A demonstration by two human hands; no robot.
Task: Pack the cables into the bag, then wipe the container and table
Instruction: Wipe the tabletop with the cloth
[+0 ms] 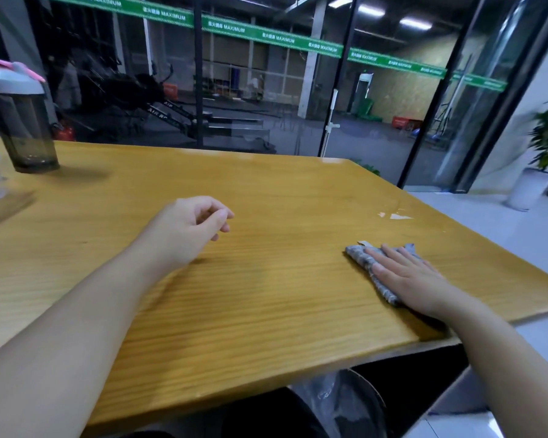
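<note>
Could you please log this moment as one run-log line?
stage: wiping table | right hand: flat, pressing grey patterned cloth on yellow wooden table | left hand: loosely curled, empty

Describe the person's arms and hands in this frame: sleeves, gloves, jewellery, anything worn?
Both forearms are bare right to the bottom and side edges of the picture: no sleeve cuffs show. The left hand and right hand wear no gloves. No watch, band or bracelet shows at either wrist, and no rings are visible on the fingers in view. No markings or tape can be seen on either arm.
</note>
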